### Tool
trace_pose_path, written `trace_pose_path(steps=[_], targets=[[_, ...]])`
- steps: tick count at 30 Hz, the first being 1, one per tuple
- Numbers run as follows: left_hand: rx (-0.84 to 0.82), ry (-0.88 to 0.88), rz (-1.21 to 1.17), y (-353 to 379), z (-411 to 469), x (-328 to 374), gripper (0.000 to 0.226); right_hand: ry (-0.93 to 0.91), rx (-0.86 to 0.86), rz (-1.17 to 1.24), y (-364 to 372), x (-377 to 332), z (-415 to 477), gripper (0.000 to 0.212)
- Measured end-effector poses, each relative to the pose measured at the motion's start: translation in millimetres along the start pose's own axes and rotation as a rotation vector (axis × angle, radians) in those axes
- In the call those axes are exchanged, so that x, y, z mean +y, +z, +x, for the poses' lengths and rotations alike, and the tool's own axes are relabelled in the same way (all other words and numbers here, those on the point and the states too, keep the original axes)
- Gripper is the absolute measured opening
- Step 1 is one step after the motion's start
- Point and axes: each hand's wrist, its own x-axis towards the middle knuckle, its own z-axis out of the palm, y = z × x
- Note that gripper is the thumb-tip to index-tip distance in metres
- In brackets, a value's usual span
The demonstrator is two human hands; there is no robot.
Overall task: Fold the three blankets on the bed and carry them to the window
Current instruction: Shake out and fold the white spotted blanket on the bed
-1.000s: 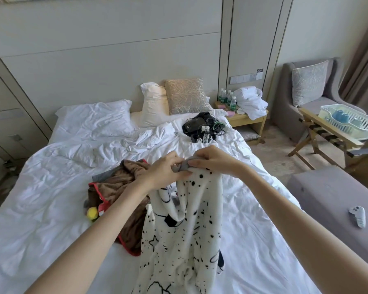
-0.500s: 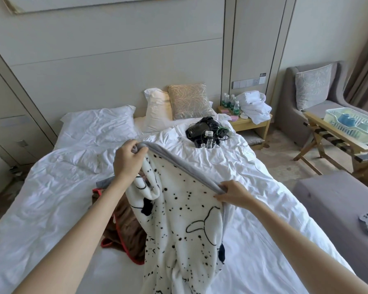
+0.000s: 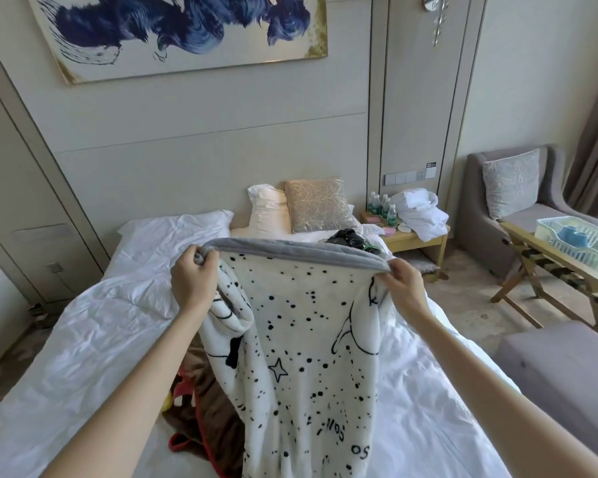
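Basically early on: left hand (image 3: 191,283) and right hand (image 3: 404,285) fingers gripped the unfolded white spotted blanket (image 3: 301,357) by its grey edge, brown blanket (image 3: 211,419) lay crumpled on the bed (image 3: 83,339), third unseen.

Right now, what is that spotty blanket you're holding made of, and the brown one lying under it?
The spotty blanket looks like soft fleece: a fuzzy, matte white nap with black dots and a plush grey edge, drooping in loose folds between the left hand and right hand. The brown blanket also seems a soft, dull plush with red trim, though mostly hidden.
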Motion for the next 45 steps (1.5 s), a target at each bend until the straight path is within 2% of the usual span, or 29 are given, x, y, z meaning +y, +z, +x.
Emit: trace_pose_path(steps=[5,9,16,21,24,29,32,36,39,41,42,45], targets=[[0.104,0.061,-0.055,-25,34,47,0.040,-0.152,0.092,0.241,-14,-92,29,0.012],[0.192,0.146,-0.144,-56,61,91,0.040,-0.349,0.186,0.295,-32,-173,41,0.009],[0.364,0.238,-0.328,-109,92,170,0.039,-0.581,0.268,0.440,-62,-283,40,0.008],[0.485,0.271,-0.406,-126,97,183,0.036,-0.696,0.310,0.519,-64,-313,29,0.011],[0.491,0.221,-0.352,-114,83,147,0.037,-0.671,0.279,0.374,-52,-283,28,0.008],[0.240,0.066,-0.104,-66,28,19,0.040,-0.410,0.111,-0.067,-16,-157,17,0.005],[0.082,-0.073,0.050,-42,-22,-63,0.038,-0.219,-0.047,-0.206,6,-77,-5,0.009],[-0.076,-0.234,0.210,-24,-86,-144,0.040,-0.063,-0.176,-0.370,28,11,-47,0.008],[-0.229,-0.347,0.312,-16,-120,-184,0.038,0.031,-0.255,-0.453,41,57,-74,0.008],[-0.447,-0.405,0.372,-11,-137,-198,0.029,0.051,-0.333,-0.504,49,76,-88,0.007],[-0.551,-0.412,0.390,-9,-145,-201,0.035,0.044,-0.371,-0.513,53,83,-93,0.009],[-0.711,-0.273,0.359,3,-159,-196,0.055,-0.012,-0.484,-0.516,64,92,-105,0.015]])
